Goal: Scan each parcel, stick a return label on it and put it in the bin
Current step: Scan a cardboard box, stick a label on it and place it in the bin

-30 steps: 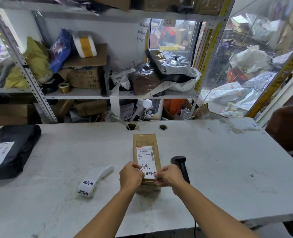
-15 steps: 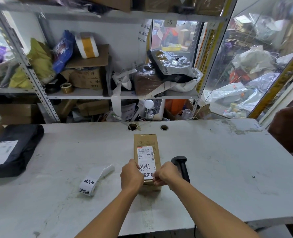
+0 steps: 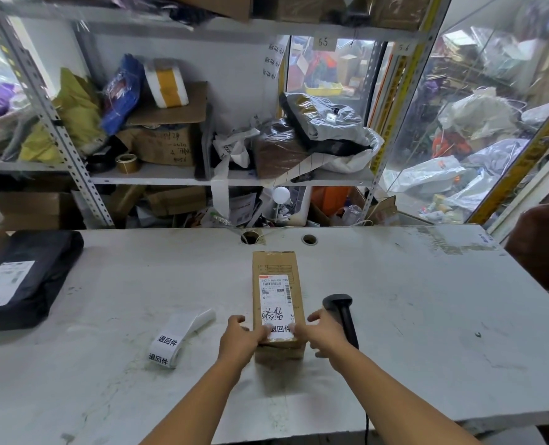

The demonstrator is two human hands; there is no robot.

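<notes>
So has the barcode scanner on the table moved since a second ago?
No. The scanner lies just right of the cardboard box, at the same spot relative to the table's cable holes; only the hands shifted.

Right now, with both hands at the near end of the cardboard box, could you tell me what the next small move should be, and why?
Probably lift the cardboard box off the table toward the bin, which is not in view. The return label already lies on its top, and the left hand and right hand flank its near end, thumbs on that label.
</notes>
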